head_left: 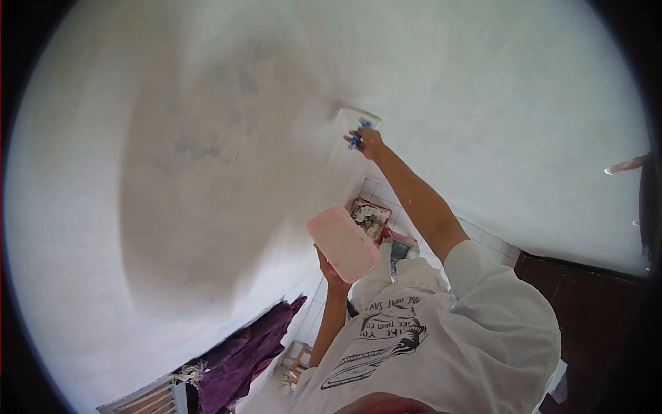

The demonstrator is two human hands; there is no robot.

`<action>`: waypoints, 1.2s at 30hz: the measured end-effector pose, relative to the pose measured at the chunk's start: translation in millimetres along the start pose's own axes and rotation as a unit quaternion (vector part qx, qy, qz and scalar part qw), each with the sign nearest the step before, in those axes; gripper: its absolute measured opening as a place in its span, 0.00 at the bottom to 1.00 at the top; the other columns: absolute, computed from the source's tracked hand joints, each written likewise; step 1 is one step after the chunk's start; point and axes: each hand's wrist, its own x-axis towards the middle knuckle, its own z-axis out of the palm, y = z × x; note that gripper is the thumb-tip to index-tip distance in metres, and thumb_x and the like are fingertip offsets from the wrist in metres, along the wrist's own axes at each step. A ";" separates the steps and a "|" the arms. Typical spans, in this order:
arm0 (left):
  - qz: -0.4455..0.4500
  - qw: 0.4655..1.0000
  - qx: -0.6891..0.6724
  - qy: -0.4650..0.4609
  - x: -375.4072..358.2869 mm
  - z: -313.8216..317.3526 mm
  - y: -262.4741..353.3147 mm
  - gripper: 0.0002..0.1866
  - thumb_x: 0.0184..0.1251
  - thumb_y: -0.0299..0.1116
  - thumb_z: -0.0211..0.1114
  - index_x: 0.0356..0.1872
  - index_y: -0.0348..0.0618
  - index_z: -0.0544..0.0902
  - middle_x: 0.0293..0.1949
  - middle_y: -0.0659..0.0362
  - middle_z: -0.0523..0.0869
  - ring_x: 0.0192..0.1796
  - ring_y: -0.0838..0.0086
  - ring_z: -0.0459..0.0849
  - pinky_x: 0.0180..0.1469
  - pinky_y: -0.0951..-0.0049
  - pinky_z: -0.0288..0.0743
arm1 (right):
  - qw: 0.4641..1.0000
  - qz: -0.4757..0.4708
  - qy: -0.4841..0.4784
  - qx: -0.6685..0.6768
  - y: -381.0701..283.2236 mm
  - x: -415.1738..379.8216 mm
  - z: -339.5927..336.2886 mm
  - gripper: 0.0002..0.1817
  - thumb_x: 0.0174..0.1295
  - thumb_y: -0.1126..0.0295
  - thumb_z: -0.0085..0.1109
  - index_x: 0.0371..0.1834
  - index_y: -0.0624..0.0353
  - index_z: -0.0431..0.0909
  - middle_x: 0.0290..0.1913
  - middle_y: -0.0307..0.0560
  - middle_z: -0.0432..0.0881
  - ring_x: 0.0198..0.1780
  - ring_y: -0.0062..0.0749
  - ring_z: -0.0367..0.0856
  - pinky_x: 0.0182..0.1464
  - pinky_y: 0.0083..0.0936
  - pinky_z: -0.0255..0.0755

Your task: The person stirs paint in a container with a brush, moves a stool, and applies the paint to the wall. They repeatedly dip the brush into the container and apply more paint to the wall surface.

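My right hand (371,143) is raised at the wall corner, its fingers closed round the blue handle of a wide-bladed putty knife (367,123). The blade's edge lies at or very near the white wall (483,103); contact is hard to make out. Lower down, my left hand (332,272) grips a shallow pink plastic tub (343,241) from beneath and along its side. A pale film covers the tub's inside, and its open top faces me. Grey blotches mark the shaded wall (207,145) on the left.
Below the tub, a red container (370,219) with whitish lumps stands on the tiled floor (483,238) near my feet. Purple cloth (241,359) and a slatted wooden piece (148,400) lie along the left wall. A dark brown surface (579,297) is at the right.
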 end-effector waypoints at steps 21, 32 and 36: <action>-0.105 0.972 0.042 -0.204 60.5 84.3 -4.1 0.40 0.75 0.69 0.42 0.75 0.49 0.63 0.65 0.50 0.77 0.62 0.51 0.81 0.62 0.46 0.79 | 0.904 -0.254 -0.119 -0.323 -56.1 -345.0 -123.1 0.15 0.77 0.63 0.54 0.52 0.65 0.81 0.22 0.38 0.77 0.15 0.12 0.64 0.18 0.16 0.58; -0.306 0.899 0.158 -0.270 72.9 117.4 -82.7 0.45 0.69 0.73 0.49 0.74 0.48 0.64 0.61 0.51 0.79 0.57 0.59 0.83 0.58 0.53 0.81 | 0.778 -0.375 -0.003 -0.504 -63.2 -457.4 -151.4 0.08 0.68 0.75 0.61 0.46 0.69 0.83 0.20 0.42 0.79 0.20 0.17 0.72 0.23 0.21 0.65; -0.165 0.699 0.514 -0.468 69.8 130.5 -92.3 0.47 0.68 0.76 0.45 0.74 0.49 0.64 0.61 0.51 0.79 0.57 0.58 0.83 0.59 0.52 0.80 | 0.778 -0.257 0.014 -0.574 -70.9 -471.9 -149.9 0.07 0.67 0.75 0.63 0.46 0.66 0.84 0.20 0.46 0.80 0.20 0.23 0.75 0.25 0.26 0.68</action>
